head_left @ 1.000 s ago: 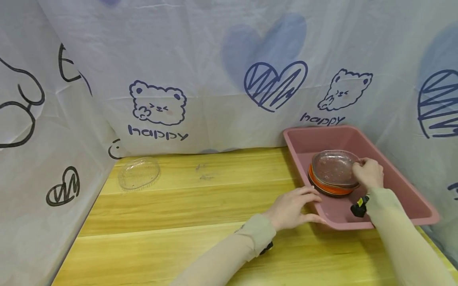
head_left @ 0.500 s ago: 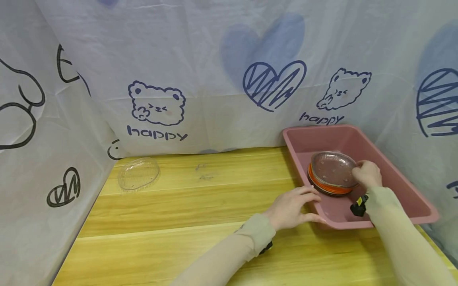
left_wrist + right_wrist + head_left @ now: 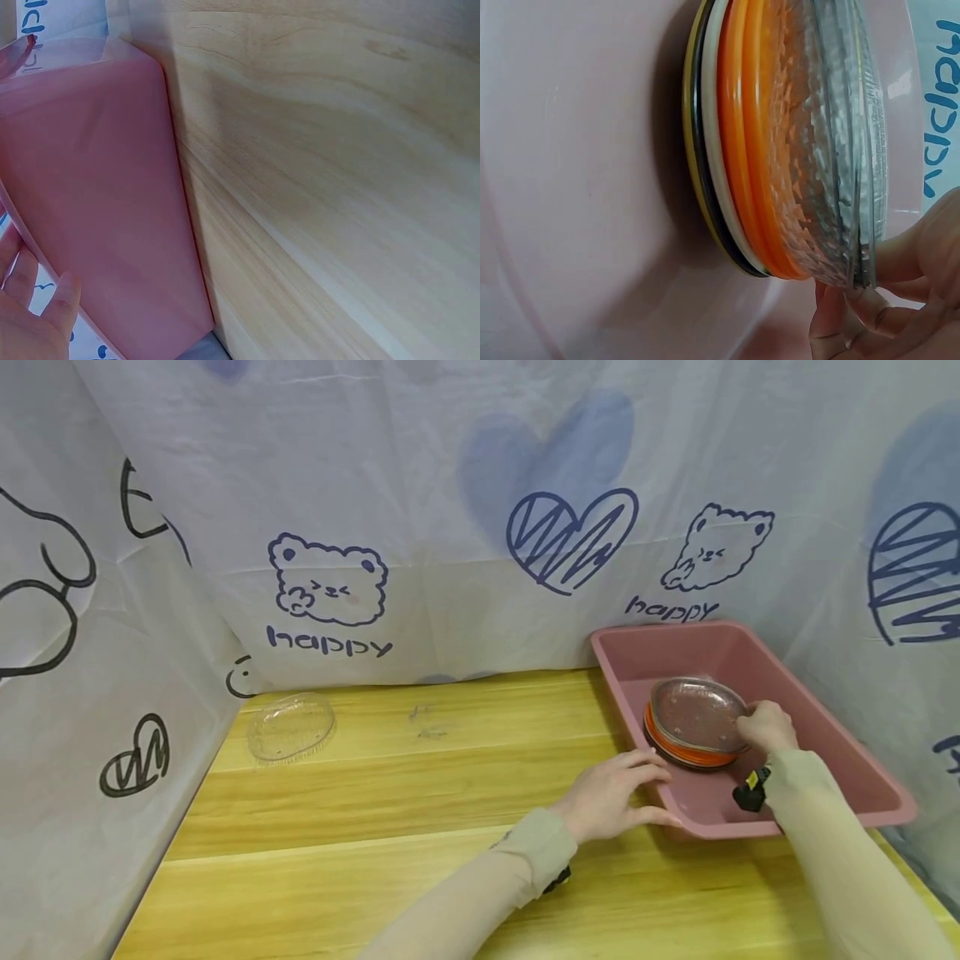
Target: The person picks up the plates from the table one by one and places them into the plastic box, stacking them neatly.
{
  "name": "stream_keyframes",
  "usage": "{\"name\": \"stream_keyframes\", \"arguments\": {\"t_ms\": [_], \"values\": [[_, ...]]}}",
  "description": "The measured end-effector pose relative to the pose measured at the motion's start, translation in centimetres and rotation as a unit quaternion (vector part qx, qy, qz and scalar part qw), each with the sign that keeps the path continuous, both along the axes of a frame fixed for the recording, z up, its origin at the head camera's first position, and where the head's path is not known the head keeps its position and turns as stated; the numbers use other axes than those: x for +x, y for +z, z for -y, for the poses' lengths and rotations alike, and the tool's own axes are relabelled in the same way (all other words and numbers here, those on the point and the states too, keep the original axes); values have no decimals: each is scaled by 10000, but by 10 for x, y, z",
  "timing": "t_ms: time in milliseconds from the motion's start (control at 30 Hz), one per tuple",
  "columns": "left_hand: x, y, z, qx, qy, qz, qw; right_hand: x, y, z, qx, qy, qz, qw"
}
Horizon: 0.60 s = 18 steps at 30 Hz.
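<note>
In the head view, a stack of plates stands inside a pink basin (image 3: 821, 752) at the right. Clear plastic plates (image 3: 697, 714) lie on top, with orange plates (image 3: 686, 752) below. My right hand (image 3: 768, 727) pinches the right edge of the clear plates. In the right wrist view, thumb and fingers (image 3: 877, 311) close on their rims, above orange, white and dark plates (image 3: 724, 150). My left hand (image 3: 607, 797) grips the basin's near-left rim. The left wrist view has its thumb (image 3: 66, 296) against the outer wall, with the fingers beyond the rim.
Another clear plastic plate (image 3: 291, 727) lies at the far left of the wooden table (image 3: 337, 835). A printed white cloth (image 3: 427, 527) hangs behind the table and along its sides. The basin stands near the back and right cloths.
The top clear plate has shifted slightly and looks more level on the stack. My right hand has moved a little to the left with it. My left hand keeps its place on the rim.
</note>
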<state>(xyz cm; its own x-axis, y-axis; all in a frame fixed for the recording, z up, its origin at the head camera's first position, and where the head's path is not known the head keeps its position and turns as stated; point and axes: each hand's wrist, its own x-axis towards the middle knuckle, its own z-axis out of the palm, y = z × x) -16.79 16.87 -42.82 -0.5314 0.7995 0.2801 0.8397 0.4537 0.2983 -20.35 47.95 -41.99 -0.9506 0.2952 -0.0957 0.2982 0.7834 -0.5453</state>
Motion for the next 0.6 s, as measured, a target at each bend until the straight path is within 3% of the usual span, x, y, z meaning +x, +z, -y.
{"name": "stream_keyframes", "arguments": {"t_ms": [600], "values": [[0, -1, 0, -15, 5, -55, 10000, 1, -2, -3, 36, -26, -102, 9999]]}}
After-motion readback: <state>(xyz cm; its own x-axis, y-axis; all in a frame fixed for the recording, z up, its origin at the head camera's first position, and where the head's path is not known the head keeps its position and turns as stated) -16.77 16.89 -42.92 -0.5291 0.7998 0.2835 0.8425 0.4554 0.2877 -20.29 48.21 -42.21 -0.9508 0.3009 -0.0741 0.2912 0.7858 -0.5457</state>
